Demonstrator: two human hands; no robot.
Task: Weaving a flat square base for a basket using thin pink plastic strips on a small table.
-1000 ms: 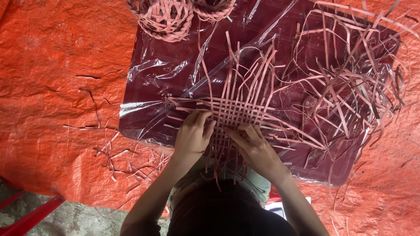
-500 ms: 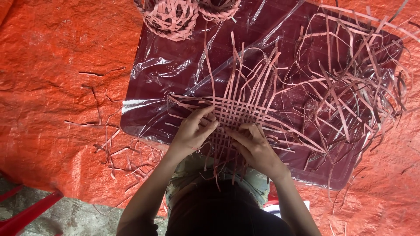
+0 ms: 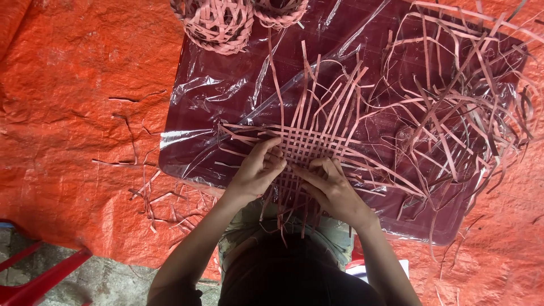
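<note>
A flat woven mat of thin pinkish strips [image 3: 309, 144] lies on a dark red board covered in clear plastic [image 3: 226, 96]. Long loose strip ends fan out from the mat toward the top and right. My left hand [image 3: 258, 170] rests on the mat's near left edge, fingers curled and pinching strips. My right hand [image 3: 328, 187] presses on the near edge just right of it, fingertips on the weave. The two hands almost touch.
A tangle of loose strips [image 3: 464, 113] covers the board's right side. Two small woven baskets [image 3: 218, 22] sit at the top edge. Strip scraps [image 3: 164, 198] lie on the orange tarp [image 3: 73, 113]. A red frame piece [image 3: 39, 277] shows at bottom left.
Both hands stay on the mat's near edge with only small finger shifts. The view has tilted slightly, so the board sits a little higher and to the right.
</note>
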